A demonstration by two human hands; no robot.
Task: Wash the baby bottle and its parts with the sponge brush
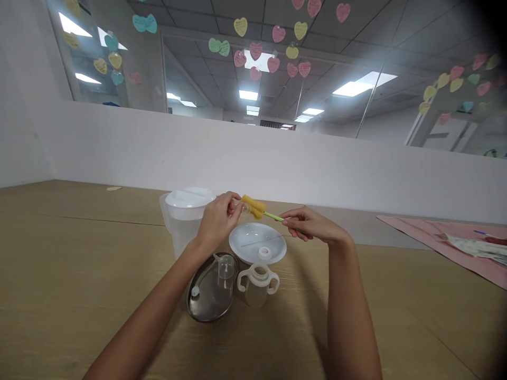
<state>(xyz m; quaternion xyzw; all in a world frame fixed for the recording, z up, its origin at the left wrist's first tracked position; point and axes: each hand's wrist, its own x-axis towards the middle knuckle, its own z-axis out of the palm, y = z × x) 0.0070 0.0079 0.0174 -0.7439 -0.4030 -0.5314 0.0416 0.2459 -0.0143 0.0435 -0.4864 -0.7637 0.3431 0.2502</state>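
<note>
- The yellow sponge bottle brush (253, 207) is hovering in the air between the hands, above the round white dish, with its thin green plastic stem (274, 216) slanting down and to the right.
- The right hand (309, 224) is clamping that stem between thumb and fingers, with the fingertips closed together on it.
- The left hand (217, 221) is pinching at the sponge head, its fingertips pressed together against the yellow foam (a small clear piece may be caught there, but it is too small to tell).
- The round white plastic dish (257, 243) is lying flat on the table just beyond the hands, with a thin line across its face.
- A small white plastic cap (264, 254) is sitting at the dish's near edge.
- A clear two-handled sippy cup with white handles (257, 287) is standing upright just in front of that cap.
- An oval stainless steel tray (202, 311) is resting beside the cup, holding a small clear plastic cup (226, 269) and a little white stopper (195, 291).
- A clear plastic pitcher with a white lid (186, 221) is standing behind the tray, partly hidden by the left hand.
- The light wooden table (59, 264) is carrying all of this, and a pink mat (420, 232) is lying at its far right, under a patterned cloth (475, 246).
</note>
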